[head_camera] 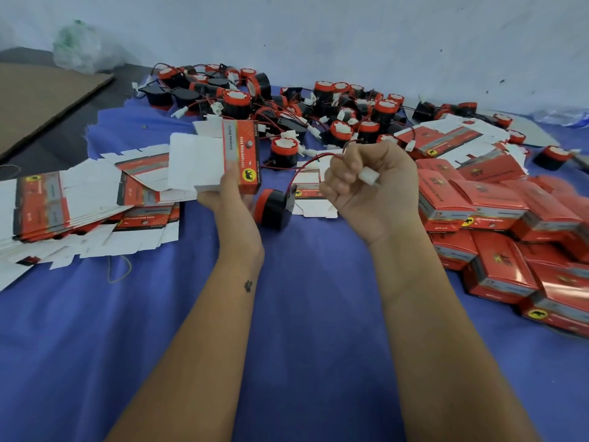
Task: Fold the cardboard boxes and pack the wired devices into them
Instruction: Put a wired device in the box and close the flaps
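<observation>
My left hand holds a red and white cardboard box upright by its lower end, its white flaps spread to the left. My right hand is curled round the red and black wire of a device, with the white connector poking out between my fingers. The wire loops down to a black and red round device that lies on the blue cloth between my hands.
A heap of black and red wired devices lies at the back. Flat unfolded boxes are stacked at the left, and closed red boxes are piled at the right. Brown cardboard sheet and a plastic bag sit far left.
</observation>
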`<action>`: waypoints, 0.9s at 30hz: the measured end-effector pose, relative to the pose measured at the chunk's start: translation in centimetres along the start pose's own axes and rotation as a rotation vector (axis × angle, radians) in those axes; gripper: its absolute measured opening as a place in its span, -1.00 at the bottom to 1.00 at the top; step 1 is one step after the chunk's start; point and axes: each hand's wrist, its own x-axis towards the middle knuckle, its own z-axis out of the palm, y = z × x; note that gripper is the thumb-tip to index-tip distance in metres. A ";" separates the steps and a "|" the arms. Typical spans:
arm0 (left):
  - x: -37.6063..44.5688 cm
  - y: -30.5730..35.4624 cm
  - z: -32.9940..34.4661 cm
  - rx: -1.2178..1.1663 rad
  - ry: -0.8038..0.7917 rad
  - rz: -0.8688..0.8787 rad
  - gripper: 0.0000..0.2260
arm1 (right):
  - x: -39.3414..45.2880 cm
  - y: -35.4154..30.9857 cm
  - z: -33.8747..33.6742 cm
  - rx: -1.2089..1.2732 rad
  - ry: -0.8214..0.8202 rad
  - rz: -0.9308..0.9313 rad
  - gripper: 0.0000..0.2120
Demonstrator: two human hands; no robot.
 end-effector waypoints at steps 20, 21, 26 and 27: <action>-1.5 -0.1 0.9 0.113 -0.293 0.028 -0.62 | 0.5 6.7 -3.7 -1.501 0.338 -0.377 -0.69; -1.5 -0.1 0.9 0.141 -0.287 0.024 -0.63 | 0.4 6.8 -3.7 -1.422 0.298 -0.357 -0.70; -1.4 0.0 0.7 0.129 -0.270 0.019 -0.60 | 0.5 7.2 -3.6 -1.346 0.192 -0.328 -0.56; -1.4 -0.1 0.8 0.125 -0.266 0.030 -0.61 | 0.6 7.2 -3.6 -1.338 0.213 -0.333 -0.58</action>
